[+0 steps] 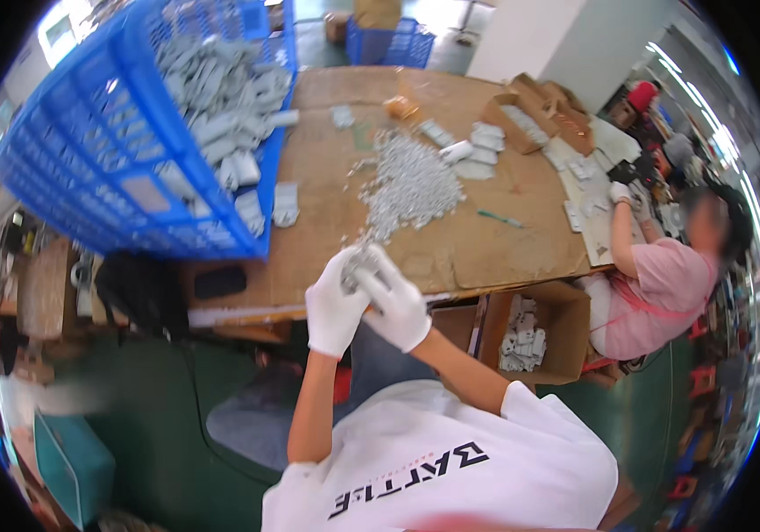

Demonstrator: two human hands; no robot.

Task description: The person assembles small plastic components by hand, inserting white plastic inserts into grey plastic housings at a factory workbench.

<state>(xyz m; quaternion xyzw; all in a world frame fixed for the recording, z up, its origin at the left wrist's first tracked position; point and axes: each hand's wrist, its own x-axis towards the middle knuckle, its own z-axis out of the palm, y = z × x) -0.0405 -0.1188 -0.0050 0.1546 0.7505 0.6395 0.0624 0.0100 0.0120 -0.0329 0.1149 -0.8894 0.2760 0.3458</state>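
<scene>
Both of my hands wear white gloves and meet above the table's front edge, just below a pile of small whitish-grey parts (411,182). My left hand (333,306) has its fingers closed around a small grey piece (355,266), mostly hidden by the gloves. From the other side, the bent fingers of my right hand (398,306) press against the same piece. Its exact kind is too small to make out. A few loose parts lie scattered between the pile and my fingertips.
A blue plastic crate (123,133) heaped with grey-white pieces (220,89) stands at the left. A black phone-like object (220,282) lies near the front edge. A green pen (499,217) rests right of the pile. An open carton (566,328) sits below; a co-worker (664,275) works at right.
</scene>
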